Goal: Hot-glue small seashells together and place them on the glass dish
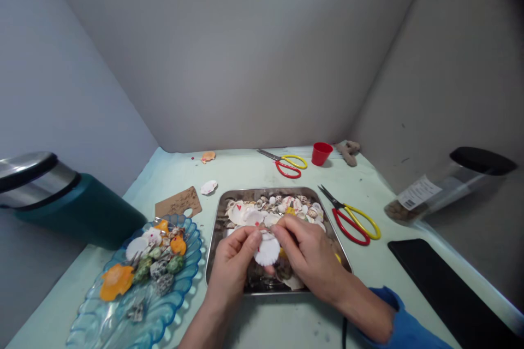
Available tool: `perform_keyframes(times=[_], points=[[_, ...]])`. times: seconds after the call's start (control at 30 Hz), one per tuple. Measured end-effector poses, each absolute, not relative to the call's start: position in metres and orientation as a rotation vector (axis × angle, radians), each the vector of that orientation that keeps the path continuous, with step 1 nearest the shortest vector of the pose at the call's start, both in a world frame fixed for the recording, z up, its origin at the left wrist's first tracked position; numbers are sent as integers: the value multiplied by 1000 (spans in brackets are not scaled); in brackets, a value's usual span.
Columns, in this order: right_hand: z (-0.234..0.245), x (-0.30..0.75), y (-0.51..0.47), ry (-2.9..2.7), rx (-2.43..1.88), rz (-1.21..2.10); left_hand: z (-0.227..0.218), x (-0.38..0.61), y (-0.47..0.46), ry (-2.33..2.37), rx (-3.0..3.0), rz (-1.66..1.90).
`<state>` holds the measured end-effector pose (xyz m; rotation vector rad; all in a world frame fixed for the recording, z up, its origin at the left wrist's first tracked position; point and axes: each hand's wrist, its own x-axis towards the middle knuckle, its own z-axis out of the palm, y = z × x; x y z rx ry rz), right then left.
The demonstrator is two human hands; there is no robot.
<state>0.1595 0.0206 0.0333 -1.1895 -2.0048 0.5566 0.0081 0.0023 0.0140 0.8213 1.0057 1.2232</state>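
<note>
White shell (267, 253) | between left hand (234, 257) and right hand (307, 251) | both pinching its edge

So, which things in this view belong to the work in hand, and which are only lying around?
Belong to the work:
white shell, in left hand and right hand;
metal tray of shells, underneath;
perhaps blue plate.

Seemingly just lying around:
teal flask; red cup; nearer scissors; farther scissors; clear jar.

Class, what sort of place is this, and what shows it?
Probably a craft work table: a metal tray of seashells, scissors beside it, and a blue dish of orange, white and green pieces.
</note>
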Motion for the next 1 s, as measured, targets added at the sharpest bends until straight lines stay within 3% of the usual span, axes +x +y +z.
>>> perform_keyframes(times=[0.53,0.87,1.0], points=[[36,166,26,-2026,-1232,442,12,10,4,1083,846,1331],[37,196,14,-2369,-1663,89,7,9,5,1148,890,1376],[33,198,5,-2458,-1783,106,5,7,4,1202,908,1392]])
